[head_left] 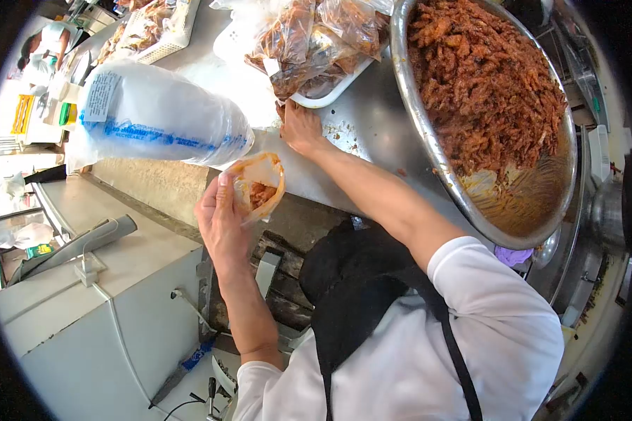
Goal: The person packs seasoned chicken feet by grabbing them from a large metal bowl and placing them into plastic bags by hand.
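My left hand [219, 216] grips a clear plastic bag [274, 172] by its side, thumb uppermost. The bag's mouth gapes open, its rim is smeared orange, and some reddish-brown food [261, 194] lies inside. My right hand [302, 128] is stretched forward over the metal table, fingers curled in at the near edge of a white tray [337, 95]. Something small and reddish shows at its fingertips, too little to name. Filled, tied plastic bags [312, 42] of brown food are heaped on the tray. To the right stands a big metal basin [439, 158] of dark red, saucy meat pieces [488, 84].
A large roll of clear bags with blue print [154, 112] lies left of my hands. Another white basket [168, 38] with bagged food stands behind it. Crumbs dot the metal table [379, 140]. A white cabinet [112, 302] with a cable is at left. Another person [49, 49] appears far left.
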Demonstrator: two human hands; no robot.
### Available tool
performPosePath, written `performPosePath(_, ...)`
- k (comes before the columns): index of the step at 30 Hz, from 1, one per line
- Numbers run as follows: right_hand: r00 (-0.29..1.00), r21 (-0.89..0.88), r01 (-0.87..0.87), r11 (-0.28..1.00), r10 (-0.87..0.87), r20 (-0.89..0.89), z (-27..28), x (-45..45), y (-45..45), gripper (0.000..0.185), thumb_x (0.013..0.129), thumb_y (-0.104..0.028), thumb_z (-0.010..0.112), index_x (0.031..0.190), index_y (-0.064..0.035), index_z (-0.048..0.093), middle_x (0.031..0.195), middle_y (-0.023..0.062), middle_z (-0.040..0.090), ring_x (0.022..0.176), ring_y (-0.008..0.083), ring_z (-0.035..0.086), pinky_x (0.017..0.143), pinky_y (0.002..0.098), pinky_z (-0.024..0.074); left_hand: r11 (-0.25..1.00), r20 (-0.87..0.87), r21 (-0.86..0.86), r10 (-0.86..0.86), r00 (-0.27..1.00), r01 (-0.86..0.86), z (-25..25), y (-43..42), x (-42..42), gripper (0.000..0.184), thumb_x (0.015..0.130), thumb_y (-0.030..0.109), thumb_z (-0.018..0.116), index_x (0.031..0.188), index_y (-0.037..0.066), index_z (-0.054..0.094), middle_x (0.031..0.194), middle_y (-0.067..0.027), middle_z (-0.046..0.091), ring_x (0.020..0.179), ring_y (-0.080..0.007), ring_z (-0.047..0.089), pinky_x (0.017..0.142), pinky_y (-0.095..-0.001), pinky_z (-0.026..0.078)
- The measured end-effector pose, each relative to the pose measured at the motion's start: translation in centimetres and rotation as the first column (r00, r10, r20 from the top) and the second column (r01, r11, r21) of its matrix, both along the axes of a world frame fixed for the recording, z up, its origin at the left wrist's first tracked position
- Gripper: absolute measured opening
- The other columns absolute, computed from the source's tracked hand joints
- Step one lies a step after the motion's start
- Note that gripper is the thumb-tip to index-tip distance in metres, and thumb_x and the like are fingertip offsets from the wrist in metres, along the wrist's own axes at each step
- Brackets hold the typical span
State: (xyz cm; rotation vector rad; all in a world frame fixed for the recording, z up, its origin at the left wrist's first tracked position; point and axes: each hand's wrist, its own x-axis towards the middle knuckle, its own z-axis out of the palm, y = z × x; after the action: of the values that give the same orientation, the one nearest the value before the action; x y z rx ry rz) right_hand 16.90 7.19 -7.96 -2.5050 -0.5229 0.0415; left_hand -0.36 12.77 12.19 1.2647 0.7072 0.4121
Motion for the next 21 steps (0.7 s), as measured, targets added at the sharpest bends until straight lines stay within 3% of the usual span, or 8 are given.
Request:
performPosePath(3, 0.979, 0.035, -0.046, 0.998, 0.052, -0.197, 1.4, -0.3, -1.6, 0.052, 0.071, -0.015, 0.067, 0.110, 0.0064, 0.040, 0.089, 0.0280, 0.062, 0.086, 0.0413, 0.062, 0.076, 0.0497, 0.0490, 1.000, -0.033, 0.018, -0.017, 0.999, 0.017, 0.2, 0.8, -0.6, 0.032, 0.094, 0.025, 0.054, 0.108, -0.002, 0.064, 0.058, 0.0096, 0.033, 0.052, -0.0013, 0.028, 0.047, -0.0196, 0.021)
performPosePath(6, 0.972, -0.079, -0.089, 0.993, 0.070, -0.225, 2.3, -1.1, -2.8, 0.045, 0.071, -0.011, 0.063, 0.110, 0.0055, 0.046, 0.091, 0.0255, 0.064, 0.085, 0.0366, 0.065, 0.073, 0.0457, 0.0518, 0.998, -0.053, 0.050, -0.032, 0.998, 0.034, -0.4, 1.3, -1.0, 0.032, 0.094, 0.024, 0.055, 0.109, -0.002, 0.064, 0.058, 0.0092, 0.033, 0.052, -0.0012, 0.030, 0.047, -0.0193, 0.023)
performPosePath(9, 0.983, -0.079, -0.108, 0.991, 0.095, -0.159, 2.1, -1.5, -3.9, 0.036, 0.072, -0.010, 0.062, 0.100, 0.0082, 0.049, 0.084, 0.0253, 0.064, 0.081, 0.0364, 0.065, 0.069, 0.0457, 0.0521, 0.999, -0.050, 0.030, -0.030, 0.998, 0.032, -0.4, 0.8, -1.0, 0.032, 0.093, 0.025, 0.056, 0.108, -0.002, 0.064, 0.059, 0.0084, 0.034, 0.052, -0.0023, 0.033, 0.048, -0.0189, 0.025)
performPosePath(11, 0.985, 0.117, -0.101, 0.988, 0.083, 0.150, -1.0, -2.1, -4.0, 0.032, 0.072, -0.009, 0.060, 0.095, 0.0099, 0.052, 0.081, 0.0248, 0.063, 0.080, 0.0373, 0.065, 0.065, 0.0456, 0.0520, 0.998, 0.004, 0.066, 0.025, 1.000, -0.025, -0.2, 0.4, -0.8, 0.032, 0.093, 0.025, 0.057, 0.108, -0.002, 0.064, 0.060, 0.0077, 0.037, 0.053, -0.0033, 0.035, 0.049, -0.0192, 0.028)
performPosePath(12, 0.985, 0.065, -0.138, 0.988, 0.130, 0.112, -0.2, -2.3, -4.3, 0.034, 0.072, -0.009, 0.059, 0.099, 0.0110, 0.050, 0.082, 0.0254, 0.063, 0.080, 0.0374, 0.065, 0.065, 0.0453, 0.0521, 0.993, -0.084, 0.067, -0.093, 0.992, 0.099, -1.0, 1.7, -1.5, 0.034, 0.092, 0.027, 0.058, 0.107, -0.003, 0.064, 0.065, 0.0067, 0.043, 0.058, -0.0042, 0.039, 0.051, -0.0203, 0.032)
performPosePath(15, 0.981, -0.059, -0.134, 0.989, 0.125, -0.146, 2.0, -2.5, -5.6, 0.042, 0.076, -0.012, 0.058, 0.108, 0.0128, 0.046, 0.089, 0.0268, 0.063, 0.085, 0.0369, 0.064, 0.068, 0.0446, 0.0521, 0.998, -0.008, 0.040, -0.052, 0.999, 0.052, -1.0, 0.7, -0.3, 0.032, 0.094, 0.026, 0.057, 0.107, -0.002, 0.064, 0.061, 0.0090, 0.040, 0.054, -0.0023, 0.034, 0.048, -0.0210, 0.027)
performPosePath(18, 0.943, 0.011, 0.091, 0.996, -0.083, -0.323, 2.5, -2.6, -6.5, 0.049, 0.074, -0.015, 0.063, 0.111, 0.0106, 0.044, 0.093, 0.0278, 0.062, 0.088, 0.0377, 0.063, 0.071, 0.0443, 0.0518, 0.998, 0.015, 0.014, -0.069, 0.998, 0.069, 0.1, -0.1, 0.0, 0.031, 0.095, 0.025, 0.054, 0.107, -0.002, 0.065, 0.058, 0.0095, 0.037, 0.052, -0.0019, 0.030, 0.047, -0.0201, 0.023)
performPosePath(21, 0.853, 0.419, 0.260, 0.870, -0.003, -0.522, 2.6, -3.8, -8.2, 0.052, 0.071, -0.014, 0.068, 0.113, 0.0057, 0.044, 0.091, 0.0192, 0.063, 0.082, 0.0290, 0.064, 0.073, 0.0370, 0.0517, 0.995, 0.038, 0.050, -0.090, 0.995, 0.088, -0.8, 0.0, 0.2, 0.031, 0.096, 0.026, 0.052, 0.105, 0.000, 0.066, 0.057, 0.0095, 0.033, 0.049, -0.0018, 0.028, 0.045, -0.0198, 0.021)
